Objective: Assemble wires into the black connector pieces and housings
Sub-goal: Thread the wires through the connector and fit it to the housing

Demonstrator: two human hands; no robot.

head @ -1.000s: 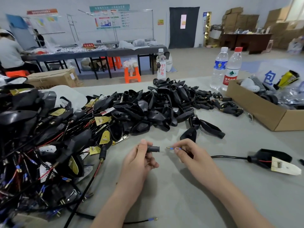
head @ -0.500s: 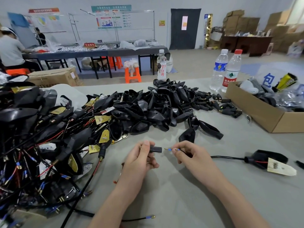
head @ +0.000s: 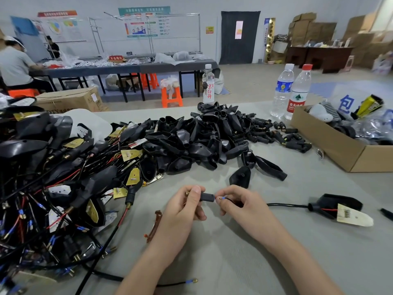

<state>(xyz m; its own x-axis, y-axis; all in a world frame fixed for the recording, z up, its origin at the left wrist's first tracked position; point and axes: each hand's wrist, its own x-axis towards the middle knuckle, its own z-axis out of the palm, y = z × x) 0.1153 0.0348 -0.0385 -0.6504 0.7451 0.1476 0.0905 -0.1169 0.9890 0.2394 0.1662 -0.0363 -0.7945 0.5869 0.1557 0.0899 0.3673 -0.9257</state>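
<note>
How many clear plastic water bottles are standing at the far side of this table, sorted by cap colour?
White-capped clear plastic bottles: 2
Red-capped clear plastic bottle: 1
Total: 3

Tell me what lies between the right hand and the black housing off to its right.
Head view: only a black cable on bare grey table, running from the right hand to the housing.
</note>
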